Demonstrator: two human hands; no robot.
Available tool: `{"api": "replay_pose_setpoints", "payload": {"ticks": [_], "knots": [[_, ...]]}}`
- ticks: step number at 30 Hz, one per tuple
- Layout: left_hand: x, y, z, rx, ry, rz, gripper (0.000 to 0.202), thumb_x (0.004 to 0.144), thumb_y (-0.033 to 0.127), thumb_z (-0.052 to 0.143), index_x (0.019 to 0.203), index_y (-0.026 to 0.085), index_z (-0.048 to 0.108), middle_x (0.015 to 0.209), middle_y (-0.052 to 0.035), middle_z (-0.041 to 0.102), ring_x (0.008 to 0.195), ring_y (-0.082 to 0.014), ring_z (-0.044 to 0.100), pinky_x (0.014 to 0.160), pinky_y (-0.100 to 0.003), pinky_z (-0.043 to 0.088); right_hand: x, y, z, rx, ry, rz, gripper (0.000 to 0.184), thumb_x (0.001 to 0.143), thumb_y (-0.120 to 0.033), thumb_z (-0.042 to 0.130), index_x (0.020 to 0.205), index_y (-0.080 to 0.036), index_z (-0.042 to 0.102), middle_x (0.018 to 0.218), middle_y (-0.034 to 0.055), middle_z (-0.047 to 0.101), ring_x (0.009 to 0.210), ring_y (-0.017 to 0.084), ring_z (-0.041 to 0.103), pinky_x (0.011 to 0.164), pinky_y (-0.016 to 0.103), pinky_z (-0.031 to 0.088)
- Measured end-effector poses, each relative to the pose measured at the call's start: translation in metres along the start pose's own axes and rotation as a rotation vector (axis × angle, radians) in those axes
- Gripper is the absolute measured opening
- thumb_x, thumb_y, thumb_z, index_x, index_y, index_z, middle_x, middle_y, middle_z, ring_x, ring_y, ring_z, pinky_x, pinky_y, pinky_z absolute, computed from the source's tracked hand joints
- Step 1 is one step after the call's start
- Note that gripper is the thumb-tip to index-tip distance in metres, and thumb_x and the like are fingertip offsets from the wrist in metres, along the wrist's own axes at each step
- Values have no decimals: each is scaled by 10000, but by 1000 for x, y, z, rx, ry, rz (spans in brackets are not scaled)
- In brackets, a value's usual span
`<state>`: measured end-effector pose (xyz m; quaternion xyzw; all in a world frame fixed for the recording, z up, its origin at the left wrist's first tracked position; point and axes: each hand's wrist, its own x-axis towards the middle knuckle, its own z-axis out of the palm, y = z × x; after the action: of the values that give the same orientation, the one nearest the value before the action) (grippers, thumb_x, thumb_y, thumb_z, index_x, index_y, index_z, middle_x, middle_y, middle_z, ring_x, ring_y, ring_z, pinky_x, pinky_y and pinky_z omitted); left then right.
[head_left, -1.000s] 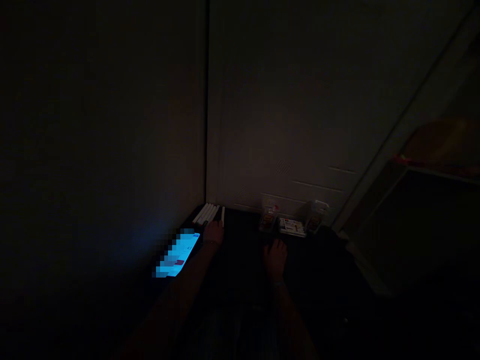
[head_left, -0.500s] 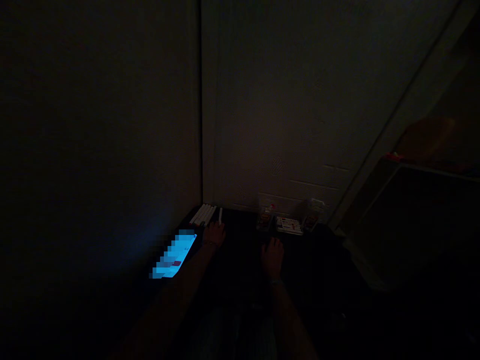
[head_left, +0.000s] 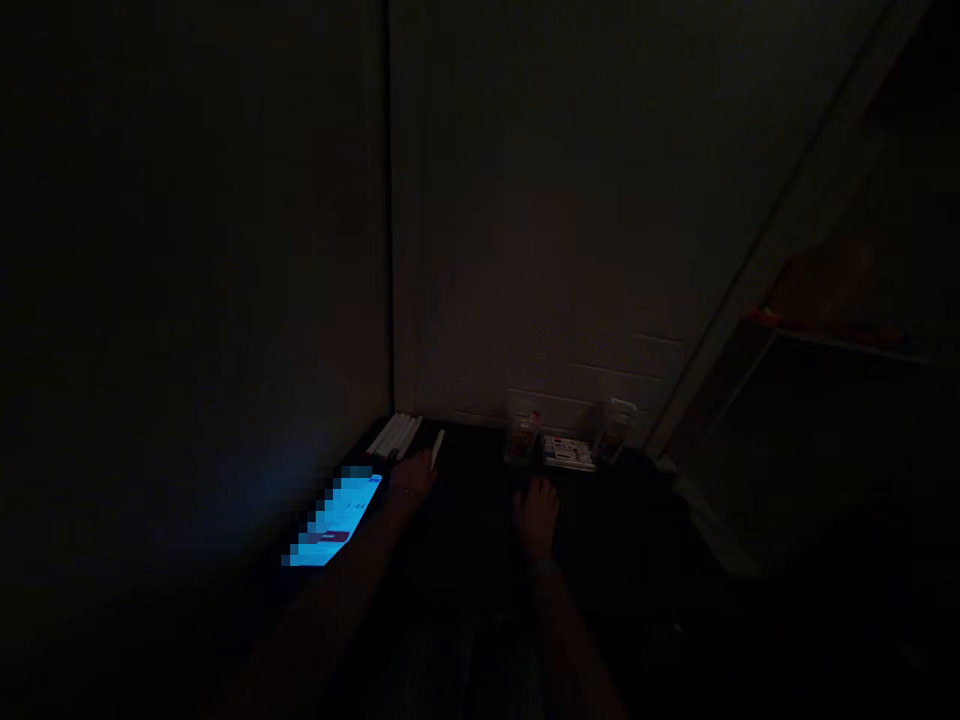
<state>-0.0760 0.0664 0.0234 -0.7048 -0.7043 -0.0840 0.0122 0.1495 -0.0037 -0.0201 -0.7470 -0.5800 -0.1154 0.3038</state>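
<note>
In the dim light my left hand (head_left: 414, 472) is on the dark tabletop (head_left: 465, 540), closed at the lower end of a white marker (head_left: 438, 447) that slants up to the right. Just beyond that hand, several similar white markers (head_left: 395, 436) lie side by side in a row. My right hand (head_left: 537, 512) rests palm down on the table with its fingers a little apart and nothing visible in it. A flat white pack with printing (head_left: 568, 452) lies beyond the right hand, between two clear plastic containers (head_left: 522, 438) (head_left: 616, 432).
A lit screen (head_left: 341, 525), partly pixelated, lies left of my left forearm. Walls (head_left: 480, 250) meet in a corner behind the table. On the right stands a dark shelf (head_left: 847, 345) with reddish items on it.
The view has shifted slightly, moving the scene left. The white marker has come down and tilts more to the right against my left hand. My right hand stays in place on the table.
</note>
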Motion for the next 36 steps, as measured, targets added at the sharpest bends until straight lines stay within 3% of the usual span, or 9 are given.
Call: {"api": "replay_pose_setpoints", "payload": {"ticks": [5, 8, 10, 15, 18, 23, 30, 36], "knots": [[-3, 8, 3, -244, 37, -52, 332, 846, 314, 286, 869, 132, 563, 930, -135, 603, 823, -196, 585, 676, -275, 414, 0, -1, -1, 26, -4, 19, 296, 794, -267, 381, 1038, -148, 498, 1100, 140, 471, 994, 239, 419, 823, 348, 285], [-17, 10, 12, -429, 100, -135, 388, 869, 286, 202, 865, 133, 559, 850, -98, 618, 737, -151, 585, 638, -240, 407, 0, -3, -5, 90, -18, 27, 293, 801, -298, 380, 1020, -156, 513, 1067, 126, 500, 983, 232, 432, 824, 344, 284], [-30, 12, 18, -558, 117, -118, 413, 871, 313, 181, 857, 146, 559, 783, -52, 619, 675, -123, 570, 598, -214, 397, 2, -4, -9, 180, -38, 22, 295, 815, -334, 367, 1001, -170, 527, 1039, 106, 526, 973, 219, 447, 826, 330, 286], [-60, 35, 24, -839, -42, 0, 578, 814, 523, 186, 708, 135, 601, 593, -10, 586, 560, -126, 535, 500, -212, 358, 8, 2, -20, 514, -198, 82, 419, 876, -391, 190, 893, -207, 566, 846, 32, 602, 779, 144, 537, 713, 240, 344], [-64, 53, 24, -801, -52, 75, 584, 807, 545, 202, 740, 142, 620, 677, -24, 628, 637, -134, 560, 554, -209, 367, 7, 7, -21, 620, -216, 136, 459, 870, -449, 159, 849, -225, 560, 712, -5, 596, 637, 122, 534, 615, 210, 351], [-61, 63, 26, -571, -48, 30, 514, 827, 521, 207, 919, 226, 618, 921, -35, 648, 819, -160, 580, 643, -221, 368, 5, 8, -12, 724, -179, 159, 371, 832, -490, 281, 885, -230, 541, 753, -2, 592, 671, 125, 531, 592, 202, 349], [-63, 65, 24, -398, -72, 35, 537, 847, 501, 150, 945, 245, 612, 920, -47, 650, 845, -172, 583, 679, -245, 378, 8, 14, -13, 1102, -210, 203, 368, 764, -509, 411, 848, -187, 566, 681, -8, 557, 633, 118, 501, 573, 201, 377], [-63, 67, 26, -377, -4, 80, 466, 871, 433, 159, 1015, 248, 562, 1023, -19, 618, 902, -145, 565, 739, -234, 389, 5, 18, -24, 1331, -283, 167, 346, 735, -450, 510, 952, -190, 581, 845, 18, 609, 787, 144, 550, 708, 239, 413]]}}
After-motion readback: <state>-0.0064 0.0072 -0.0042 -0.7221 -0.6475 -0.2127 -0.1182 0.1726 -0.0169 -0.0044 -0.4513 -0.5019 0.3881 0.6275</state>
